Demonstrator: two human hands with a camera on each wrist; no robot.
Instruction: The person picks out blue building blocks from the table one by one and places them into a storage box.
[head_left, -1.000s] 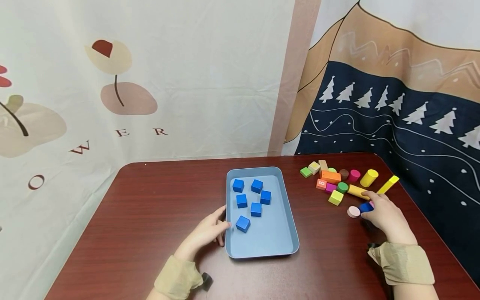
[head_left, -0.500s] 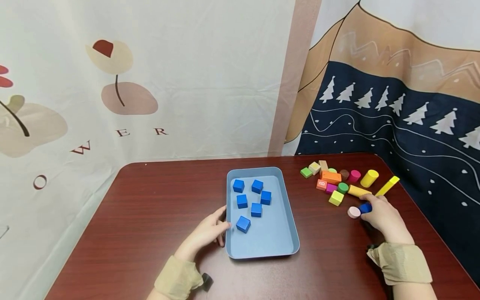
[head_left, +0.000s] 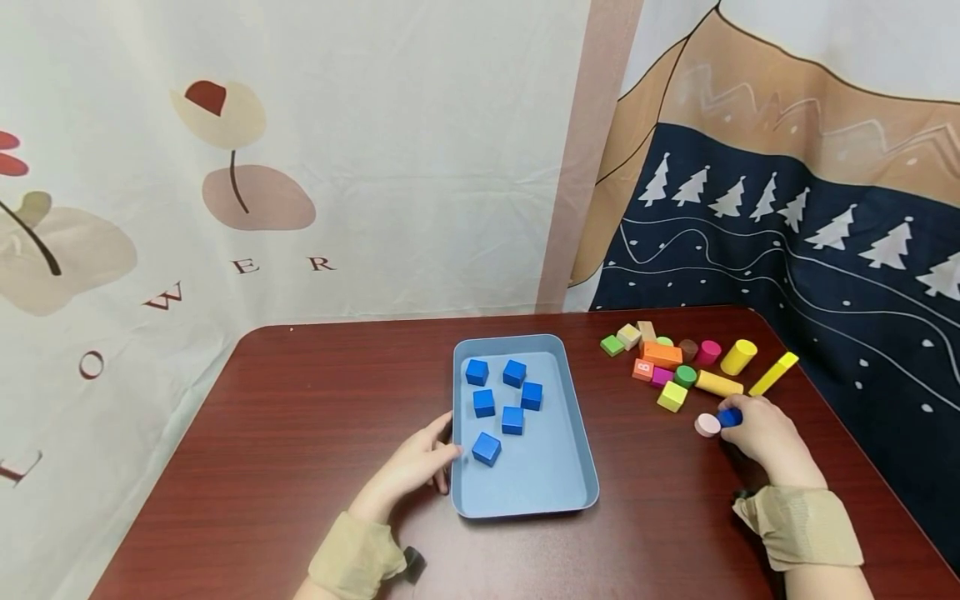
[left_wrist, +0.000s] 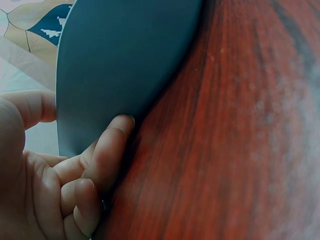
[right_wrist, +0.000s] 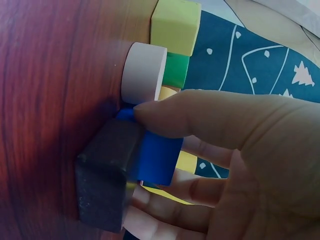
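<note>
My left hand holds the left edge of a blue-grey tray, thumb over the rim. In the left wrist view its curled fingers press the tray's outer wall. Several blue cubes lie inside the tray. At the right of the table, my right hand pinches a blue block between thumb and fingers. A pale pink round block stands right beside the blue one. In the right wrist view, a dark block sits in front of it, partly covering it.
Beyond the right hand lies a cluster of coloured blocks, including a yellow-green cube, an orange block, a yellow cylinder and a thin yellow block. The brown table backs onto a printed curtain.
My right hand has drawn slightly back toward me, its fingers closing in around the blue block and uncovering the lying yellow cylinder's end. The left hand and tray have stayed put.
</note>
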